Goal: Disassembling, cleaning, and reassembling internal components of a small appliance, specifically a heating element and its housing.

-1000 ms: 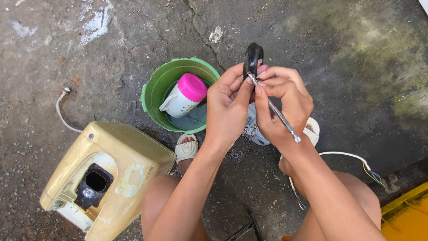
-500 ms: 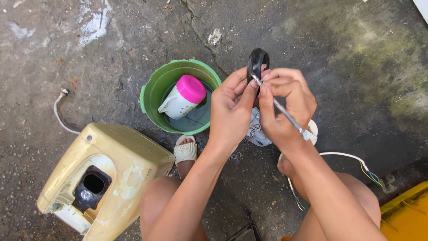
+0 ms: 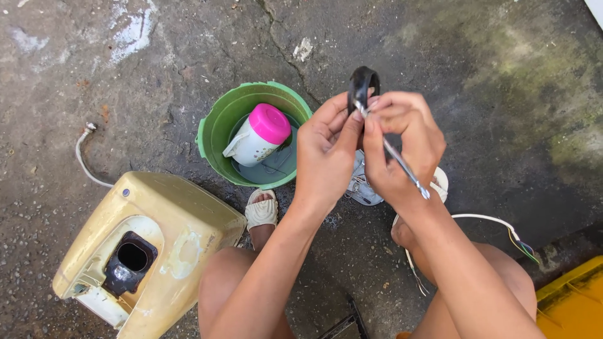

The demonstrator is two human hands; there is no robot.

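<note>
Head view: my left hand (image 3: 326, 157) pinches black ring part (image 3: 363, 85) w/ thumb + forefinger, held up over the floor (image 3: 490, 75), right of green bucket (image 3: 217, 129). Right hand (image 3: 402, 147) fingers pressed around thin metal tool (image 3: 402, 164), tip at the ring. Ring looks light, stiff, prob. a bit slippery; I judge best hold is at its lower rim. Yellowed casing (image 3: 163, 213) lies near left.

Cracked grey concrete floor (image 3: 188, 56) in daylight, white paint smears, mossy green patch at right
</note>
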